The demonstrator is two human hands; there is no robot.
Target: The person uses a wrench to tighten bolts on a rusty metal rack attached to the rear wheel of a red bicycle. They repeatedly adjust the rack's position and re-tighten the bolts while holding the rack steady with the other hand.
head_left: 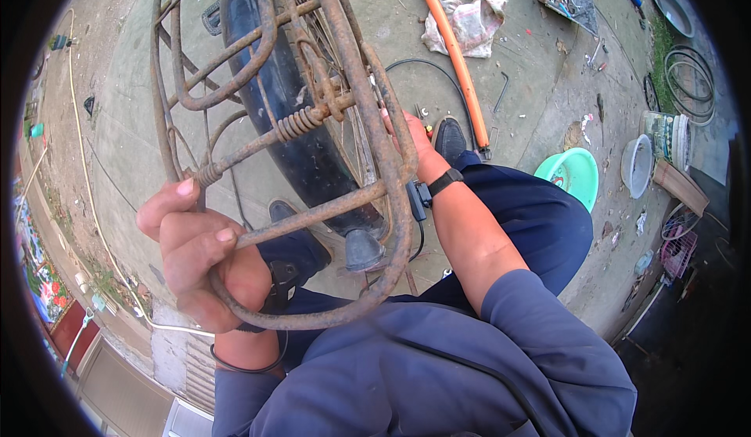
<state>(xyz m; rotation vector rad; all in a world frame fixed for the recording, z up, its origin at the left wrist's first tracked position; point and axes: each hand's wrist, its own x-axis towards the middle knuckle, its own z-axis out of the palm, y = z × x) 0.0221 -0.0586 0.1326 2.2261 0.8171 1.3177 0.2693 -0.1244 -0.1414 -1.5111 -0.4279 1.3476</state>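
A rusty bicycle rear rack (313,216) fills the upper left middle, with a coiled spring (299,124) around its crossbar. My left hand (211,261) is closed round the rack's near left corner, fingers curled over the bars. Below the rack stands the bicycle's rear wheel (293,155) with its dark tyre, and a grey flap (364,251) hangs at its near end. My right hand (415,143) reaches to the right side of the wheel, just beyond the rack. Its fingers are mostly hidden by the rack bars, so their grip does not show.
An orange hand pump (454,53) with a black hose lies ahead, beside a stained rag (473,22). A bent hex key (501,91) rests nearby. Farther right are a tool tray (583,10), a green basin (580,172), a pale basin (636,167) and coiled tubes (690,85).
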